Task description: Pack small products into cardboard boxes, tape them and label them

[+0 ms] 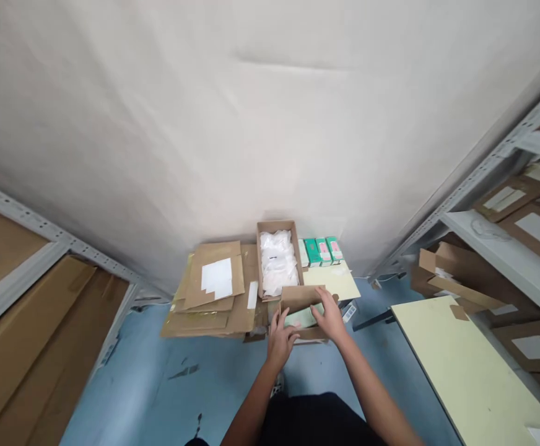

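Note:
A small open cardboard carton (302,292) stands at the front of the table, and a light green box (303,318) lies inside it. My left hand (280,342) is at the carton's left side, its fingers and thumb around the left end of the green box. At the other end, my right hand (329,317) has its thumb on the green box and its fingers near the carton's back right corner. The hands hide both ends of the box. Behind them sits a larger open carton (259,260) filled with clear plastic packets (278,263).
Several green and pink boxes (323,251) line the table's back right. Flattened cardboard (239,316) is stacked on the left, with white paper (217,278) on top. Shelves with cartons flank both sides. A second pale table (469,365) is at right, above a blue floor (158,390).

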{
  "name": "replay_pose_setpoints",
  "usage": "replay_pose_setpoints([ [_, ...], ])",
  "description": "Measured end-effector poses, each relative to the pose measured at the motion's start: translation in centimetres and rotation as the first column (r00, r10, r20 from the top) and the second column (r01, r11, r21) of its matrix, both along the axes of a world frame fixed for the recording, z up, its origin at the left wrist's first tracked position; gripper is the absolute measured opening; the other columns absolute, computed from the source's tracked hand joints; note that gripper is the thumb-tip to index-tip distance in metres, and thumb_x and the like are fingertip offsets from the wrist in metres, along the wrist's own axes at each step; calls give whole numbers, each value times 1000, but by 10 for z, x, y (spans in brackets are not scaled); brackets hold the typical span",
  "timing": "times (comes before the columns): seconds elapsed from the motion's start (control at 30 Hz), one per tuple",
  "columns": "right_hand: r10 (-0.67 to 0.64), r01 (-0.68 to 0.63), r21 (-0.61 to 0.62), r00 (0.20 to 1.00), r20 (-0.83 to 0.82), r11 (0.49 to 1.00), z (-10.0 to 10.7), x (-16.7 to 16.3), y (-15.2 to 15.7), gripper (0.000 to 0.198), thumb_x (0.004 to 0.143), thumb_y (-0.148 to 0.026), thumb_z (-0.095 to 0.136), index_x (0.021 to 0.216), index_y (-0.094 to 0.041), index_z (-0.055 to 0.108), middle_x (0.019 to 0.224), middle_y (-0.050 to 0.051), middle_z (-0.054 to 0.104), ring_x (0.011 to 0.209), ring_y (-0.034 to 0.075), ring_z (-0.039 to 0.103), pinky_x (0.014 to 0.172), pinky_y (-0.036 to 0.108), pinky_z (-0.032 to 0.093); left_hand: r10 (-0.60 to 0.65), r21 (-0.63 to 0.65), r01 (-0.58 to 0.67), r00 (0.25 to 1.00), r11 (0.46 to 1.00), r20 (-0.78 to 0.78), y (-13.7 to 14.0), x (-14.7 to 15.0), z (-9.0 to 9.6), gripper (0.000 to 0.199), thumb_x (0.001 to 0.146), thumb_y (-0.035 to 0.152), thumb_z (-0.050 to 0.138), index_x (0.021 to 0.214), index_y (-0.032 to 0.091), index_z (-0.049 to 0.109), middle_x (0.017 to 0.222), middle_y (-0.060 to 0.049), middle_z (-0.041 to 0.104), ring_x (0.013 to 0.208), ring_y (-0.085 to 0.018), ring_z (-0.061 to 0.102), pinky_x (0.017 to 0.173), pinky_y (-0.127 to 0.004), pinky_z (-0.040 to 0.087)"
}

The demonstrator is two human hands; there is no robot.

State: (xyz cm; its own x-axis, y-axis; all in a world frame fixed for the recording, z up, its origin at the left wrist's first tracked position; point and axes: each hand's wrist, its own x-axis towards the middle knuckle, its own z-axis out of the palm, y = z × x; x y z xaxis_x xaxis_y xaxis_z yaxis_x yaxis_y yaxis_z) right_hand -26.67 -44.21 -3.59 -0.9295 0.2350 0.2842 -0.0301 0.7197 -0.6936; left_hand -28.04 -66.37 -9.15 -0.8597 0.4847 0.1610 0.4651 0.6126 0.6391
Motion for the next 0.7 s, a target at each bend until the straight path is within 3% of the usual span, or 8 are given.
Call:
replay_pose_setpoints([
  [0.2,75,-99,125,980,184,987,2,-133,-42,67,91,-23,60,157,-21,47,163,15,44,146,28,50,118,44,45,30,-8,-30,997,1000,73,-45,-22,-4,19,86,22,74,101,26,85,161,-7,50,151,-39,37,120,-64,40],
  [0.4,37,-190,278,879,475,942,-7,-253,-71,66,96,-22,60,159,-17,43,166,21,40,129,28,64,108,35,50,91,0,-92,986,996,136,-56,-16,-9,27,85,20,75,107,32,85,162,-3,50,151,-39,35,122,-64,37],
  [0.57,3,-298,342,757,653,891,-26,-293,-83,65,97,-16,61,159,-8,43,154,27,53,112,22,71,91,26,50,100,-1,-101,980,995,172,-60,-18,-17,28,84,17,75,104,32,85,163,-2,48,153,-38,32,123,-64,36],
  [0.7,-6,-317,363,747,665,876,-30,-288,-87,34,97,-6,54,127,2,70,125,27,72,108,23,71,89,28,47,95,9,-98,980,995,174,-62,-19,-19,28,85,16,74,106,31,85,164,-3,47,153,-38,31,122,-64,37],
])
